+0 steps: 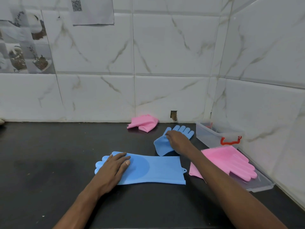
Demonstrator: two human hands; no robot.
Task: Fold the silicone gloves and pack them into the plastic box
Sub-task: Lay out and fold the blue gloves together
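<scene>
Gloves, silicone, four, on counter (49,162). Near blue glove (153,169): flat, left hand (113,166) pressing its finger end with straight fingers. Far blue glove (162,146): partly folded, right hand (177,141) gripping its fold. Folded pink glove (143,123): by wall. Flat pink glove (231,161): on lid (260,185) (clear plastic). Box (208,134): open, right of far blue glove.

Black counter (49,162), marble tile wall (165,47), QR paper (92,10) top left

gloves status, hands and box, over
Left hand flat on near blue glove. Right hand grips far blue glove. Box open, no glove seen inside. Pink glove lies on the lid, not blocking the box.
</scene>
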